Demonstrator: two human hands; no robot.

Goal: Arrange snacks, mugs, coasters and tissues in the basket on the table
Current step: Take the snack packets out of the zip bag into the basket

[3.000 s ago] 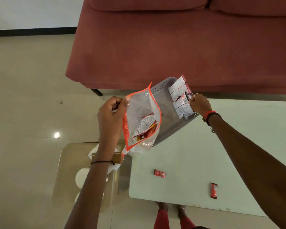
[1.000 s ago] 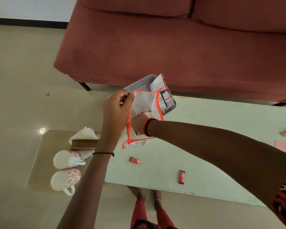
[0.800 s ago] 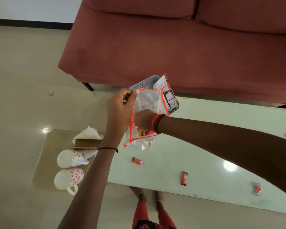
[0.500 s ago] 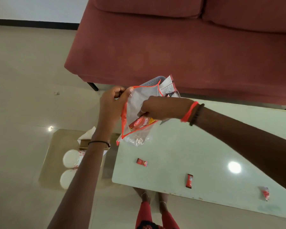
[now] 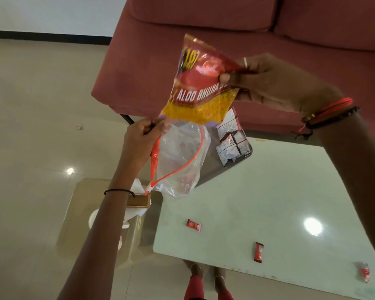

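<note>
- Snack packet point(image 5: 200, 83), red over yellow, "ALOO BHUJIA" partly legible; held in the air, clear of the surface, above the mouth of the zip bag.
- Right hand point(image 5: 275, 83) pinches the packet's upper right edge, thumb on the front, fingers behind; red thread and dark bead bands at the wrist.
- Left hand point(image 5: 140, 139), below and left of the right hand, pinches the orange-edged rim of the clear zip bag point(image 5: 180, 156); the bag hangs open under it, something reddish dimly seen inside.
- Basket point(image 5: 246, 155), grey, just right of the bag and below the right hand, on the far corner of the pale surface point(image 5: 258, 191); white sachets point(image 5: 231, 139) stand in it.
- Three small red wrapped sweets lie apart on the surface, nearer the wearer: point(image 5: 193, 225), point(image 5: 258, 252), point(image 5: 363, 272).
- Under the left forearm, off the surface: wooden tissue holder point(image 5: 139, 200) with white tissue, and a mug point(image 5: 93, 219) mostly hidden.
- Red sofa point(image 5: 268, 29) behind both hands.
</note>
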